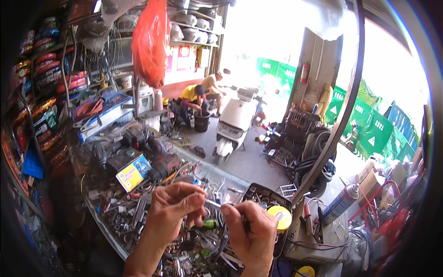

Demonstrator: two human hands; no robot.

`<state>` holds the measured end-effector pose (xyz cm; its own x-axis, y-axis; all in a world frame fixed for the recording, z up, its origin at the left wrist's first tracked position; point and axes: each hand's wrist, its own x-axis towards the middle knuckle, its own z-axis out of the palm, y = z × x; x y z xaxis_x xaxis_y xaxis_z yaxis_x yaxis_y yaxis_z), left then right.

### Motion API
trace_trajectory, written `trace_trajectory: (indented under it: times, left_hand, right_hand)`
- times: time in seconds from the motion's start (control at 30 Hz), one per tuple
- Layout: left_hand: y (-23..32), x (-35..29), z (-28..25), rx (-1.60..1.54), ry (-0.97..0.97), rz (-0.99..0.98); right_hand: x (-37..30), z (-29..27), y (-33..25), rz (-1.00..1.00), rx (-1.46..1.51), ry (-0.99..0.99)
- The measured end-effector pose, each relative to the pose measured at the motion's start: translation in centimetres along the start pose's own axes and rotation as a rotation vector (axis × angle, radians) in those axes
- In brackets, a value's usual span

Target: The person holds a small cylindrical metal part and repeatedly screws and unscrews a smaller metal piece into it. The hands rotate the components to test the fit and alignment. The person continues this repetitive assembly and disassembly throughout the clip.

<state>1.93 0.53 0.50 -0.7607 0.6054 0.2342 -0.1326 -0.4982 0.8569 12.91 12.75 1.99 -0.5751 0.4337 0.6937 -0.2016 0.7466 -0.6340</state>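
Note:
Above a cluttered glass-topped bench, my two hands meet around a thin silvery metal rod point(213, 203). My left hand point(174, 208) pinches its left end between thumb and fingertips. The other end sits between thumb and curled fingers of my right hand point(251, 227); its exact tip is hidden there. Below the hands lie loose small metal parts point(138, 210), bolts and tools in a heap. A green-and-black tool handle point(210, 224) shows just under the rod. Beside my right hand is a round yellow lid point(279, 217), over a dark tray point(258, 190) of small parts.
A blue-and-yellow box point(134, 174) stands on the bench at left, near dark power tools point(115, 150). At right are a spray can point(340, 204) and red-and-black clamps point(318, 224). Beyond the bench, a white scooter point(236, 121) and two seated people point(193, 98). A red bag point(151, 46) hangs overhead.

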Motion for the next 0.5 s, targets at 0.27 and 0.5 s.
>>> trace_trajectory:
  times: [0.27,0.5]
  left_hand:
    - [0.1,0.4,0.0,0.032,0.061,0.008]
    - [0.6,0.1,0.2,0.057,-0.099,0.077]
  right_hand:
    - [1.2,0.5,-2.4,0.186,0.095,-0.053]
    - [0.9,0.0,0.5,-0.078,0.011,-0.144]
